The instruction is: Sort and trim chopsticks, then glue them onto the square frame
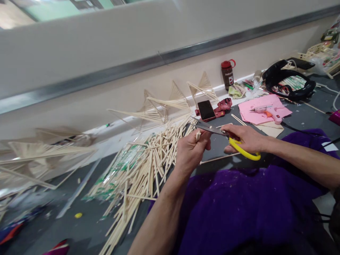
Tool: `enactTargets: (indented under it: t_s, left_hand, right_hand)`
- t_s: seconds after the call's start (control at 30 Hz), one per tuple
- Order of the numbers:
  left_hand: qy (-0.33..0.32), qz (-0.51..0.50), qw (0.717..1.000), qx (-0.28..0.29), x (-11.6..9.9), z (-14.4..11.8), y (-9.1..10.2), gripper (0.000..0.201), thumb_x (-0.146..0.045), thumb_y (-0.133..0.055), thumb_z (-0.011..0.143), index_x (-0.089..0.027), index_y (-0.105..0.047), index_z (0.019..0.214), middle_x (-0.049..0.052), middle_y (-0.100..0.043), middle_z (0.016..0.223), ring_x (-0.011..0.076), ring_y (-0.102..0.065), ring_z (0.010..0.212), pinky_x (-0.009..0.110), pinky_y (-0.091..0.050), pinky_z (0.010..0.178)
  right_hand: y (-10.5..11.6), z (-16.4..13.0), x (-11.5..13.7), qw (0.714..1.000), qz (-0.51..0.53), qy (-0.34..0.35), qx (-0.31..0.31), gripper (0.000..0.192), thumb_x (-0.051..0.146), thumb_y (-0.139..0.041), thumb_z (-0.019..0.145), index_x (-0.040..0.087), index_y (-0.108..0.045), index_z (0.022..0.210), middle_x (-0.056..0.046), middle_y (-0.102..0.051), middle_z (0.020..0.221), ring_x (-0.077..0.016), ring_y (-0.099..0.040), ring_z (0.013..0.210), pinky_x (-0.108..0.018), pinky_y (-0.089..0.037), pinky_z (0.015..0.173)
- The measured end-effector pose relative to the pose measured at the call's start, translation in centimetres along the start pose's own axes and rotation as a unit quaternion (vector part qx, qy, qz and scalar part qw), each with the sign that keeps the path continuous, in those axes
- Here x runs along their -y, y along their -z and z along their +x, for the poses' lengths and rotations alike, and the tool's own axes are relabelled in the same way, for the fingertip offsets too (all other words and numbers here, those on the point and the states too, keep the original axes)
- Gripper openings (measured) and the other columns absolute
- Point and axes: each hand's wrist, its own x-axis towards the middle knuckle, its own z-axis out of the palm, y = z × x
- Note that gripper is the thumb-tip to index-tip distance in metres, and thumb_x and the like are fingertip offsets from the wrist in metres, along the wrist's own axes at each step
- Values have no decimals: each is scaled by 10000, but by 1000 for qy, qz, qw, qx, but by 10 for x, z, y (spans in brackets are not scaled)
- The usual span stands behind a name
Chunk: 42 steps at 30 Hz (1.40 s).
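Note:
My left hand (190, 148) is closed around a pale wooden stick (198, 135), whose end pokes out above the fingers; the rest of it is hidden in the grip. In my right hand (244, 137) are scissors with yellow handles (247, 153). Their blades, slightly apart, point left and lie right at the thumb and fingertips of my left hand. Whether the blades touch the stick, I cannot tell. Beside my left forearm spreads a big pile of loose wooden sticks (152, 159), partly over clear and green plastic wrapping (117, 170).
Along the wall stand stick frames (170, 101). Beyond the scissors lie a phone (206, 110), a red lanyard (224, 106) and a pink glue gun (268, 112) on pink sheets (243, 106). A dark bottle (227, 76) and black headphones (289, 94) sit further back. A ruler (79, 187) lies left.

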Motion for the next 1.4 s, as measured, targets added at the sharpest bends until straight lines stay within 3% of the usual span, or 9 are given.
enactTargets:
  t_s: [0.4, 0.7, 0.93, 1.17, 1.4]
  left_hand:
    - [20, -50, 998, 15, 0, 1, -3, 413, -356, -545, 875, -200, -520, 494, -10, -522, 453, 89, -418, 425, 227, -380, 467]
    - [-5, 22, 1000, -17, -1, 2, -3, 322, -339, -574, 855, -204, -616, 565, 9, -631, 580, 118, -544, 510, 240, -457, 538]
    - [-45, 114, 991, -61, 9, 0, -4, 333, -312, -541, 849, -214, -615, 539, 5, -678, 637, 128, -609, 569, 249, -475, 629]
    - [-36, 59, 998, -1, -2, 0, -1, 445, -374, -510, 897, -211, -596, 491, 16, -625, 548, 125, -573, 506, 247, -442, 538]
    - [-28, 19, 999, 27, -4, -1, 2, 421, -351, -500, 905, -206, -581, 518, 6, -586, 507, 112, -531, 475, 236, -412, 492]
  right_hand:
    - [-3, 0, -3, 999, 3, 22, -25, 402, 207, -558, 796, 153, -574, 1194, 15, -565, 765, -117, -438, 630, -242, -332, 626]
    - [-1, 0, 0, 999, -12, 13, -37, 360, 214, -577, 801, 164, -595, 1158, 19, -569, 745, -120, -475, 655, -235, -334, 631]
    - [-1, 1, 5, 998, -38, -47, -4, 510, 371, -679, 792, 182, -559, 1249, -3, -619, 854, -138, -510, 709, -250, -339, 647]
    - [5, -1, 5, 999, -23, -23, 7, 600, 464, -698, 790, 183, -532, 1293, -24, -614, 943, -140, -514, 748, -258, -359, 680]
    - [2, 0, -2, 1000, 14, 23, 6, 522, 423, -652, 805, 152, -542, 1236, 3, -562, 832, -129, -462, 694, -254, -354, 657]
